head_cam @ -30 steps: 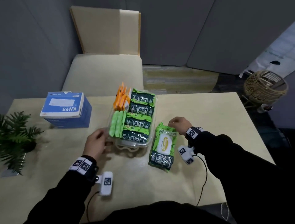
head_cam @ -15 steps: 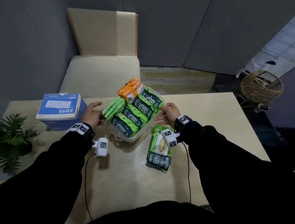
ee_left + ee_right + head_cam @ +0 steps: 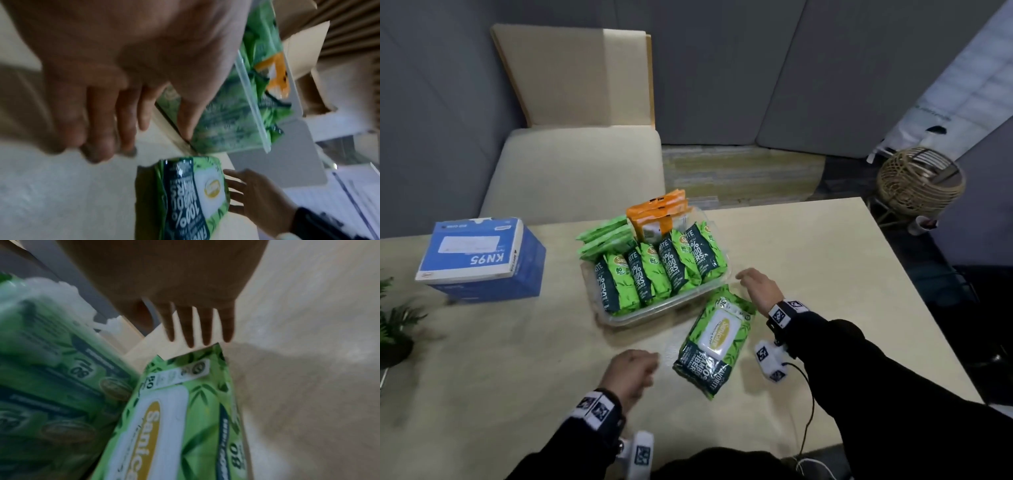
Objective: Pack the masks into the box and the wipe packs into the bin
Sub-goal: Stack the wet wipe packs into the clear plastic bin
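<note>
A clear plastic bin [image 3: 661, 310] stands mid-table, holding several upright green wipe packs [image 3: 654, 274], orange packs [image 3: 659, 219] and pale green packs [image 3: 606, 238]. One large green wipe pack [image 3: 717, 339] lies flat on the table just right of the bin's near corner. The closed blue KN95 box [image 3: 482, 260] sits at the left. My left hand [image 3: 633, 370] hovers in front of the bin with loosely curled fingers [image 3: 107, 113], holding nothing. My right hand [image 3: 756, 287] is spread flat, fingers straight [image 3: 197, 324], just past the top edge of the loose pack [image 3: 174, 418], not gripping it.
A potted plant [image 3: 393, 329] stands at the table's left edge. A cream chair [image 3: 578, 164] is behind the table and a wicker basket [image 3: 919, 181] sits on the floor at the right. Bare tabletop [image 3: 825, 274] lies to the right of my right hand.
Both hands had the bin lifted and tilted; it now rests on the table, turned. Both hands have let go, and the left has drawn back toward my body.
</note>
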A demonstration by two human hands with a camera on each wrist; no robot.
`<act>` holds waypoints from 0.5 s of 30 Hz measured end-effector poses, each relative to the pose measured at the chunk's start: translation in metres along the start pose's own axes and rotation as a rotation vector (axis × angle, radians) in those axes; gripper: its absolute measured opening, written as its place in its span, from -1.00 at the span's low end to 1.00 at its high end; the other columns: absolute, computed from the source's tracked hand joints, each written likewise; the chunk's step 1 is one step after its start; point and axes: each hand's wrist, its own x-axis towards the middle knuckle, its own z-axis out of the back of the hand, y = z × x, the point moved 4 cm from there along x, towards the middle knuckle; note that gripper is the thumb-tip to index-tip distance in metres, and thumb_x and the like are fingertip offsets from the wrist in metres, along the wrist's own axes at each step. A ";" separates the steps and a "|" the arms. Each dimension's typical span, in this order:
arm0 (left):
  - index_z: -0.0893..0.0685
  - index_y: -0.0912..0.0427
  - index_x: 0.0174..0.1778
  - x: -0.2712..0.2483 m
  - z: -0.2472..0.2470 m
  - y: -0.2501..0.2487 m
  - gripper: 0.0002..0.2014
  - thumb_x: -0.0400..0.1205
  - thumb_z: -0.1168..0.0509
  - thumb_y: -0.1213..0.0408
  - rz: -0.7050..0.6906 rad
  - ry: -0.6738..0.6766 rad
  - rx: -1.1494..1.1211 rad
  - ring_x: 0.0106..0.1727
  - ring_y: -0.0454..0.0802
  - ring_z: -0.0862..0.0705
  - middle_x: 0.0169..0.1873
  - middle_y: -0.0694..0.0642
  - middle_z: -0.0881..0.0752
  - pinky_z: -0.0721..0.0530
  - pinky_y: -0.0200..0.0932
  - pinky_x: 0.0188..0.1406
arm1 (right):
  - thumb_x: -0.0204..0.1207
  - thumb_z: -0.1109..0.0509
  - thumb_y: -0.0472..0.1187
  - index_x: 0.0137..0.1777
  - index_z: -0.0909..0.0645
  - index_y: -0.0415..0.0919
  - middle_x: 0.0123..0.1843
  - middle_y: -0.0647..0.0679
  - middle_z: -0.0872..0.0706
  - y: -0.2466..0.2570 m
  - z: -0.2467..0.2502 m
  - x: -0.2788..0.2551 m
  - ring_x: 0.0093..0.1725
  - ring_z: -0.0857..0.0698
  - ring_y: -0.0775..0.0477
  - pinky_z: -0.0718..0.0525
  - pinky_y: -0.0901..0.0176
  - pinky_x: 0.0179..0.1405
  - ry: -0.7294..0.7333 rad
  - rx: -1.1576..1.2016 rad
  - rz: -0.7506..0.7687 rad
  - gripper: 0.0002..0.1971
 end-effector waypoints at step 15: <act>-0.77 0.45 0.11 -0.075 -0.112 -0.101 -0.72 0.49 -0.56 0.58 -0.206 0.168 -0.140 -0.33 0.00 -0.86 -0.25 0.17 -0.89 -0.76 -0.19 -0.43 | 0.38 -0.65 0.04 0.18 -0.75 -0.19 -0.04 -0.31 -0.85 -0.024 0.107 -0.072 -0.27 -0.80 -0.25 -0.66 0.10 -0.56 0.198 0.102 -0.127 -0.55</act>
